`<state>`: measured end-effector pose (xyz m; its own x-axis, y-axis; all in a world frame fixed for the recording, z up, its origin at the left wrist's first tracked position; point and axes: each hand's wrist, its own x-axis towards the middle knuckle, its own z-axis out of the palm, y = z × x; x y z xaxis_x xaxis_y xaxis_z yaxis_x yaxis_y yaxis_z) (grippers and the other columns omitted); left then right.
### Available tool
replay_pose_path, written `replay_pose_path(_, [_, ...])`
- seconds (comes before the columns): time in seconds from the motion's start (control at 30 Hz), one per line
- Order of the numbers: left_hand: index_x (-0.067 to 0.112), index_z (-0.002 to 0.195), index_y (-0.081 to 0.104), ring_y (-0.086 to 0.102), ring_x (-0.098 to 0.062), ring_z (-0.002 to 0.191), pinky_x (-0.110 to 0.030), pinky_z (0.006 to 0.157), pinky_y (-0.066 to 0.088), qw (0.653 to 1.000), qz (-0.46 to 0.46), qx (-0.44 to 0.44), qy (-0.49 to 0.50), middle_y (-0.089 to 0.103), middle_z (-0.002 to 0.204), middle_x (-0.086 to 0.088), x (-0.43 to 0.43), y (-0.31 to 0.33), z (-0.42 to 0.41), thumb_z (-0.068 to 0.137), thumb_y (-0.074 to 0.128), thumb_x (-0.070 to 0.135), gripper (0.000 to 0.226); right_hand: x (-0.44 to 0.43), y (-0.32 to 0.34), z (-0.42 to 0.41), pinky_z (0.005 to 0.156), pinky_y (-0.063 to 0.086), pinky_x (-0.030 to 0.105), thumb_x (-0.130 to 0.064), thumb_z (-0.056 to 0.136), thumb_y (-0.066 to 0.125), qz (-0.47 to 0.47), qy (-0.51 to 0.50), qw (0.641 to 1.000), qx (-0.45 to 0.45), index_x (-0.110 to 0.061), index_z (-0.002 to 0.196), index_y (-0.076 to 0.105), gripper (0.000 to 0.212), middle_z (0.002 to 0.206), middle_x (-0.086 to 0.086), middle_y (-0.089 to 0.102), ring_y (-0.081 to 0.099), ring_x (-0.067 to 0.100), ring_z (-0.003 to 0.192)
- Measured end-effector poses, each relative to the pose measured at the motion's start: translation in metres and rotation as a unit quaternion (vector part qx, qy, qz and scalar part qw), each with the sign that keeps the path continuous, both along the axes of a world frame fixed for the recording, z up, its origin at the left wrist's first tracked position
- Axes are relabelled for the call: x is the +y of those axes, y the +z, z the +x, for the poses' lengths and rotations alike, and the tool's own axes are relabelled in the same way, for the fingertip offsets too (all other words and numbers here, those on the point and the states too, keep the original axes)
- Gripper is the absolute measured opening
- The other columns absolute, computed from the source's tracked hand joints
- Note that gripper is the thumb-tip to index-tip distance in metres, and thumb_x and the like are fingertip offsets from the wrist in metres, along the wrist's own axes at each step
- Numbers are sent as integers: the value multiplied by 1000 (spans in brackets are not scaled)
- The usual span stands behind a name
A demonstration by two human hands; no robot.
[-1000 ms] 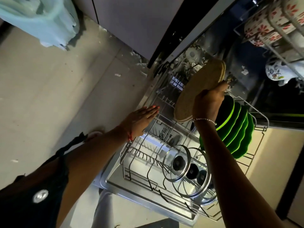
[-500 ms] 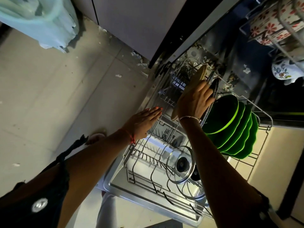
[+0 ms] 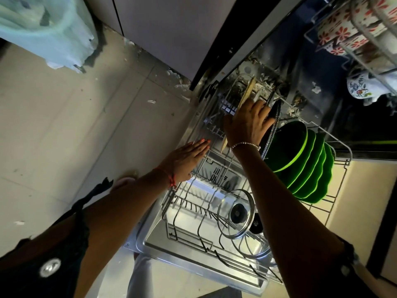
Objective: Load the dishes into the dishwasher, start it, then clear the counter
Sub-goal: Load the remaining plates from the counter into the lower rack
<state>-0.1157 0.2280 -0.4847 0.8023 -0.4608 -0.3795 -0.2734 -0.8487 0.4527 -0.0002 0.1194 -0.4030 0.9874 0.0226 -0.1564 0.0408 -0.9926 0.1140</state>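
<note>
The right hand grasps a tan disc. The hand covers the middle of the disc, with the fingers bent over its right face. The thumb is hidden. The disc stands on edge in the far part of the rack, seen edge-on, with its rim showing above and below the hand. The fingertips reach a dark pan with a speckled rim, which stands just right of the disc.

The left hand is released. It lies flat, fingers straight and together, on the left rim of the rack. A red thread circles its wrist. A bead bracelet circles the right wrist.

Right of the pan, a row of green plates stands upright in the rack, each leaning on the next. In the near part of the rack, glass lids with dark knobs stand on edge between the tines. The right forearm crosses over them.

The rack sits drawn out over the lowered door of the dishwasher. Far right, an upper rack holds cups with red flowers, and a mug with a blue floral print.

Left of the dishwasher lies a pale tiled floor. A light blue bag is at the far left.
</note>
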Motion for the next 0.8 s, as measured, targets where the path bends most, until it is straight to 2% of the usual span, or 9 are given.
replay_pose_path(0.13, [12, 131, -26, -26, -12, 134, -23, 108, -16, 1000, 3, 9, -11, -27, 148, -4, 0, 2, 2, 88, 49, 9, 87, 4, 4, 2, 103, 23, 50, -48, 85, 53, 12, 3, 1000, 27, -2, 130, 39, 66, 135, 16, 37, 29, 33, 127])
replay_pose_path(0.3, [12, 131, -26, -26, -15, 135, -24, 109, -14, 1000, 3, 25, -11, -28, 146, -5, 1, 3, 3, 87, 52, 9, 89, 0, 6, 3, 104, 22, 49, -53, 84, 52, 17, 5, 999, 29, -4, 127, 44, 66, 136, 13, 37, 29, 30, 127])
replay_pose_path(0.47, [7, 137, -23, -19, -20, 141, -25, 109, -13, 998, 35, 33, -34, -23, 152, -10, 2, 8, 5, 86, 56, 17, 94, -8, 6, -9, 102, 25, 47, -55, 86, 48, 93, 8, 996, 6, -8, 132, 39, 66, 135, 13, 36, 30, 31, 126])
replay_pose_path(0.57, [6, 142, -17, -18, -18, 140, -32, 114, -7, 996, 57, 49, -42, -29, 146, -7, 2, 16, 7, 84, 62, 23, 100, -19, 10, -25, 94, 29, 41, -44, 90, 48, 161, 32, 986, -12, -6, 128, 43, 54, 128, 16, 41, 36, 30, 116])
replay_pose_path(0.6, [5, 144, -11, -15, -18, 141, -37, 115, -1, 996, 62, 44, -48, -26, 148, -8, 2, 20, 3, 82, 65, 24, 100, -25, 11, -32, 92, 30, 40, -40, 90, 49, 177, 34, 984, -18, -5, 127, 44, 51, 125, 17, 42, 37, 31, 114])
replay_pose_path(0.63, [3, 146, -1, -4, -21, 143, -43, 115, 8, 996, 70, 22, -51, -14, 153, -11, 3, 23, -2, 77, 69, 23, 101, -32, 13, -39, 91, 30, 40, -36, 90, 50, 190, 28, 981, -22, -5, 126, 45, 48, 122, 17, 43, 38, 31, 112])
replay_pose_path(0.7, [-3, 141, 28, 31, -29, 137, -53, 103, 33, 997, 78, -15, -22, 21, 151, -18, 6, 31, -13, 56, 81, 19, 103, -48, 15, -54, 88, 29, 39, -32, 89, 47, 209, 0, 978, -23, -4, 122, 48, 43, 118, 17, 45, 39, 32, 109])
replay_pose_path(0.73, [-3, 140, 29, 34, -31, 134, -57, 101, 35, 999, 52, -9, -4, 22, 149, -19, 9, 29, -21, 54, 81, 18, 102, -58, 14, -64, 88, 30, 40, -32, 89, 45, 214, -21, 976, -19, -4, 120, 49, 42, 117, 18, 46, 40, 32, 108])
replay_pose_path(0.8, [0, 145, 3, 9, -27, 143, -52, 113, 19, 996, 38, 57, 49, -8, 151, -11, 16, 30, -43, 80, 65, 24, 93, -79, 15, -86, 91, 34, 45, -31, 87, 43, 224, -61, 973, -4, -3, 116, 51, 41, 115, 18, 47, 40, 33, 107])
